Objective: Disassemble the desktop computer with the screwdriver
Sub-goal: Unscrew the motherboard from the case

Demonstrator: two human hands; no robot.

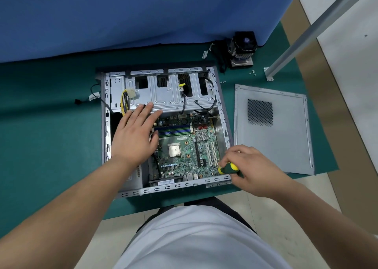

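Note:
An open desktop case (222, 113) lies flat on the green mat, its green motherboard (184, 146) exposed with a bare CPU at its middle. My left hand (136, 134) lies flat with straight fingers over the board's left side, fingertips touching the silver drive cage (163, 93). My right hand (248, 166) grips a green and yellow screwdriver (230, 168) at the case's near right corner. The tool points down toward the board's lower right edge; its tip is hidden.
The removed grey side panel (272, 129) lies right of the case. A CPU cooler with fan (242, 50) stands behind it, with small loose screws (253, 72) nearby. A metal frame leg (286, 52) stands at the right, and a blue cloth (122, 13) hangs behind.

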